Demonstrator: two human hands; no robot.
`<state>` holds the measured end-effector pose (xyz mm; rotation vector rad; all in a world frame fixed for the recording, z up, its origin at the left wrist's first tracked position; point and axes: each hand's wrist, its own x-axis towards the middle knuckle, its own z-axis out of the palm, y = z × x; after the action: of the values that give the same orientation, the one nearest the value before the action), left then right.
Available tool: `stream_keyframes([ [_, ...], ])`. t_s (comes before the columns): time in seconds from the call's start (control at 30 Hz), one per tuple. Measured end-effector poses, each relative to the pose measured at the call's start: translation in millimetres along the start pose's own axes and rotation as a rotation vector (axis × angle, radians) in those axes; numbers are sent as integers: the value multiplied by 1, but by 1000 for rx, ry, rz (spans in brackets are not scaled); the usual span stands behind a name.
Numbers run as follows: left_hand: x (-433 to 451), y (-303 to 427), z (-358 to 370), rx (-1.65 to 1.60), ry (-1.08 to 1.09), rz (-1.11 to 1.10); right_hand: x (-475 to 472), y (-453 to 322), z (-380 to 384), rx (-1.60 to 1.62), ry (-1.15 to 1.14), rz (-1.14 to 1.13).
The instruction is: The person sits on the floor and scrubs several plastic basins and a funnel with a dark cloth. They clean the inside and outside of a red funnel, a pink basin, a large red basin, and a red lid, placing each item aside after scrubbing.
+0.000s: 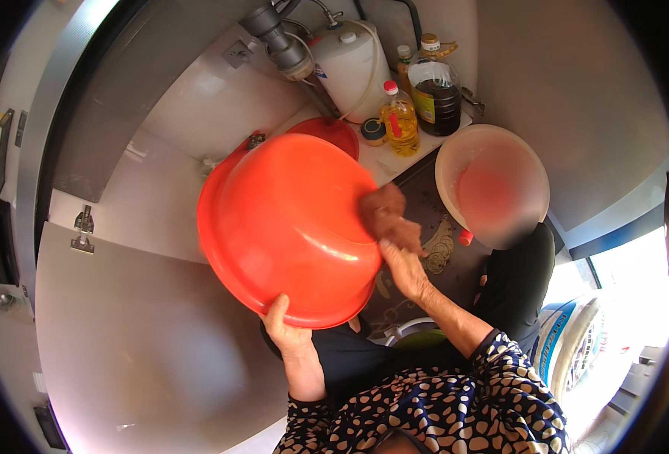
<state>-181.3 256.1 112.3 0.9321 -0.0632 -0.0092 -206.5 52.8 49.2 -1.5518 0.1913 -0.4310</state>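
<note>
A large red plastic basin [289,227] is tilted in front of me, its underside turned up. My left hand [289,332] grips its rim at the lower edge, thumb on the outer wall. In my right hand [405,269] is a brown cloth [394,221], blurred, against the basin's base at the right. Behind the basin, a second red plastic basin [331,136] rests partly hidden on the cabinet floor. To the right stands a pale round basin [451,170] with something red in it, partly blurred.
Inside the cabinet are a white tank [345,68], an oil bottle [401,125], a large bottle of dark liquid [439,105] and a dark-lidded jar [374,131]. Open cabinet doors [158,340] flank me. A dark patterned mat [425,198] covers the floor; a white bucket [573,340] stands at right.
</note>
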Motion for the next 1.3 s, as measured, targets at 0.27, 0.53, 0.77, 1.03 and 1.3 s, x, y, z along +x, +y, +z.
stream_keyframes([
  [0.27, -13, -9, -15, 44, -189, -123, 51, -59, -10, -598, -39, -525],
  [0.53, -11, 0, -14, -64, -172, -173, 87, 26, -40, -387, 117, -36],
  [0.77, -5, -7, -13, -144, -39, -175, 18, 59, -19, 595, 354, 329],
  [1.03, 10, -12, -8, -303, 66, -98, -19, 0, 60, -110, -43, -302],
  [1.3, 9, -1, 17, -242, 242, -96, -54, -22, 46, -655, -58, -676],
])
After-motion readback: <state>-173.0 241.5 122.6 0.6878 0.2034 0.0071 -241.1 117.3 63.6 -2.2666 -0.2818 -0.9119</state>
